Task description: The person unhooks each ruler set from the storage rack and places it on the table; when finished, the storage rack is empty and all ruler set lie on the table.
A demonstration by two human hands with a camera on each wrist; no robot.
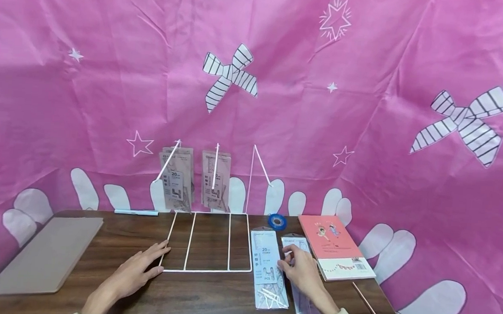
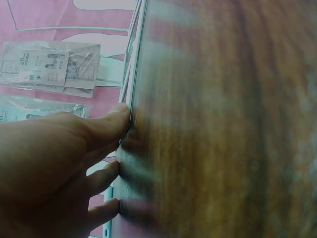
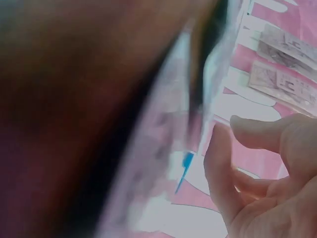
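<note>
A white wire display rack (image 1: 206,270) stands on the table, its three arms rising at the back. My left hand (image 1: 134,271) rests at its left front corner, fingers extended, with the thumb at the wire in the left wrist view. Two packaged ruler sets (image 1: 176,179) (image 1: 215,179) hang on the left and middle arms; the right arm (image 1: 263,166) is bare. My right hand (image 1: 303,271) hovers over the flat packs, thumb and index apart with nothing between them. Beneath it lies a purplish ruler set (image 1: 300,299), partly hidden; a bluish ruler set (image 1: 268,265) lies just left.
A blue tape roll (image 1: 277,222) sits behind the packs. The red-and-white book (image 1: 336,245) lies right, beside a thin brown stick (image 1: 369,305). At the left are a grey board (image 1: 46,256) and a light blue pen (image 1: 136,212). A pink curtain (image 1: 278,116) closes off the back.
</note>
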